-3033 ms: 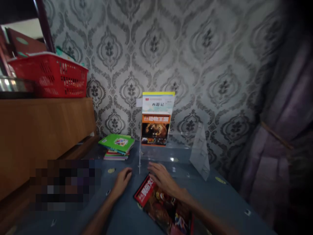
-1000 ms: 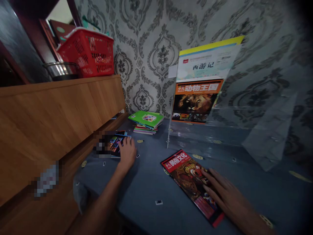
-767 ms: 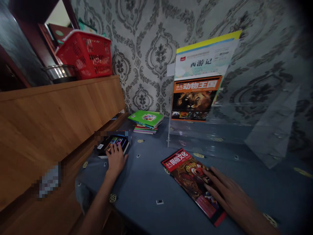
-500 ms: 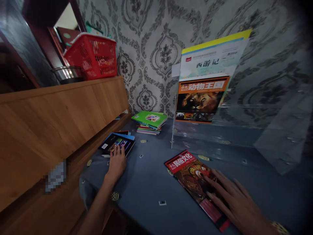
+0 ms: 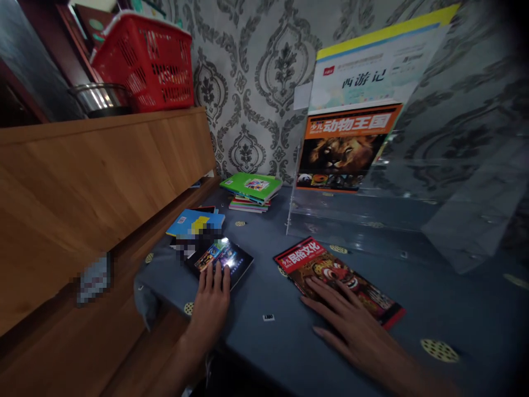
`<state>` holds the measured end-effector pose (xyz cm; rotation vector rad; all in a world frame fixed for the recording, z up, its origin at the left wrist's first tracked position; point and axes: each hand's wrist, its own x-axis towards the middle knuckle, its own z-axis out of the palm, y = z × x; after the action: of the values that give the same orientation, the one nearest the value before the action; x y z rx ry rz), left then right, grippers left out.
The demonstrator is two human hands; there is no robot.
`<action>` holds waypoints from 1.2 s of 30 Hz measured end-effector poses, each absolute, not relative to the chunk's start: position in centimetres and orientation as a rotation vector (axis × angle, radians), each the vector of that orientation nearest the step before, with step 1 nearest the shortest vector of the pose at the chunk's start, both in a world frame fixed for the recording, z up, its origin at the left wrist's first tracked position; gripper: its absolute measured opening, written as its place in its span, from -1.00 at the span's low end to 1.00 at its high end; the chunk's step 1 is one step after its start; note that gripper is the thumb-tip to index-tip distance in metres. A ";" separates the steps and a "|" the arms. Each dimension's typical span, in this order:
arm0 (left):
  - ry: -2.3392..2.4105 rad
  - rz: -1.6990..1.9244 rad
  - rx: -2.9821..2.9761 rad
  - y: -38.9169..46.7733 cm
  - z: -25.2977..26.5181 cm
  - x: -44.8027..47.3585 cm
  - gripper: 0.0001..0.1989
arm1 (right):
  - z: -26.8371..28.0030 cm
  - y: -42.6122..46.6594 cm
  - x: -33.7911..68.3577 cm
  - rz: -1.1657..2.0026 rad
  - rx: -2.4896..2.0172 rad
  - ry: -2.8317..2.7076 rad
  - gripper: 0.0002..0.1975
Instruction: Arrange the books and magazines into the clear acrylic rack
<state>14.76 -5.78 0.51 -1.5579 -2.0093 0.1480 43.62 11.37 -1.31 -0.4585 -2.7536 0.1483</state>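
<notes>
Black book (image 5: 230,255), on table (image 5: 248,339); my left hand (image 5: 210,311) over its near edge, thumb hidden, pinching or not I can't tell | Red book (image 5: 335,270), rightward; my right hand (image 5: 353,325) spread across | Both probably light, flexible, slick; grip by long edges

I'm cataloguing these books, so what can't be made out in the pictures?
All in the head view:
Black book: cover partly under the left hand; pixelation blurs its far-left corner.
Red-topped book: part of its cover is behind the right hand.
White book: lower part hidden by the lion book.
Green book: small print too small to read.
</notes>
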 end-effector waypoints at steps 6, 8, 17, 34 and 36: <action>-1.867 0.076 -1.719 -8.4 -0.3 17.1 -0.49 | 0.0 11.2 43.0 0.196 -0.372 -2.740 -0.52; -1.792 0.050 -1.839 -9.3 0.0 18.1 -0.49 | 0.6 11.1 42.9 0.200 -0.360 -2.748 -0.53; -1.604 -0.540 -2.280 -10.5 6.1 20.2 -0.53 | 1.7 9.1 42.0 0.531 -0.414 -2.724 -0.39; -2.510 -1.796 -1.534 -0.6 4.6 12.2 -0.34 | 3.2 5.2 38.3 2.248 -0.782 -1.853 -0.41; -2.439 -1.379 -1.739 -1.6 2.5 11.9 -0.46 | 3.6 5.5 39.1 2.211 -0.869 -2.010 -0.45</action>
<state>11.95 -1.61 2.53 -1.7387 -2.4387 -1.3790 39.05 5.46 3.56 -0.8686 -2.0102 2.2112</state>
